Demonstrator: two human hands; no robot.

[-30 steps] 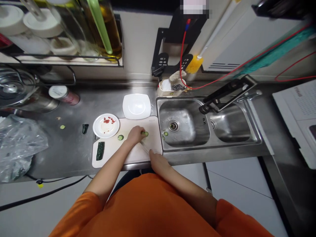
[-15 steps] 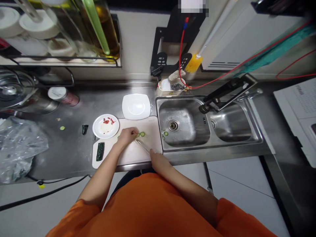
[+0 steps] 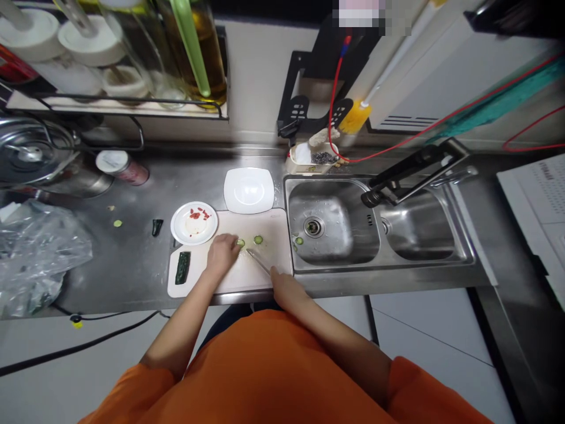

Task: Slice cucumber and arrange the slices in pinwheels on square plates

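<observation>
— Looking down at the cutting board (image 3: 265,224), what does the left hand (image 3: 222,252) have?
— It lies palm-down on the board, fingers curled over something. A pale green cucumber slice (image 3: 241,242) shows right at its fingertips, but whatever sits under the palm is hidden, so I cannot tell how firm the hold is.
— And the right hand (image 3: 285,287)?
— Closed around the handle of a knife (image 3: 258,262) at the board's near edge. The handle is swallowed by the fist; only the thin blade shows, angled up and left toward the slices, and it is hard to make out against the white board.
— Any other slices?
— One more slice (image 3: 258,239) lies just to the right of the first, apart from both hands. A few green bits (image 3: 299,240) sit inside the sink (image 3: 335,259) by its left wall (too small to name for sure).
— Elsewhere on the board?
— A dark green cucumber piece (image 3: 182,267) at the left end. Behind the board on the tabletop (image 3: 132,259) are a round plate (image 3: 194,223) with red bits and a square white plate (image 3: 249,189).
— Further left?
— A small dark stub (image 3: 156,227) and a clear plastic bag (image 3: 39,259), cut off by the frame edge.
</observation>
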